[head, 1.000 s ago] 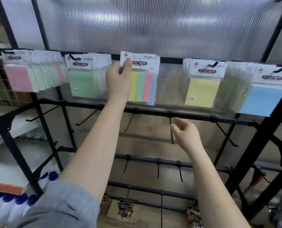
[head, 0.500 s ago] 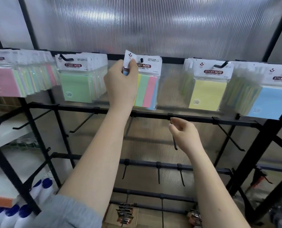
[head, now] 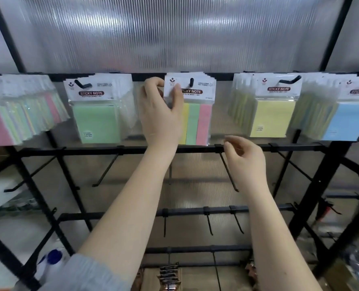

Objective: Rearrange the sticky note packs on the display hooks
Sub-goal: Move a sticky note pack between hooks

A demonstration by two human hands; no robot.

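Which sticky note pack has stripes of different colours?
The striped pack pinched by the left hand; the green, yellow and blue front packs each show one colour.

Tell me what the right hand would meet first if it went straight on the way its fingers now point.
Probably the black crossbar: the right hand hangs open, fingertips up-left beside the clip of an empty hook. Depth is unclear.

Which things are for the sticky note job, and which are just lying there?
Job: left hand pinching striped pack; its hook; green packs; yellow packs; blue packs.
Lying about: bottle; clips.
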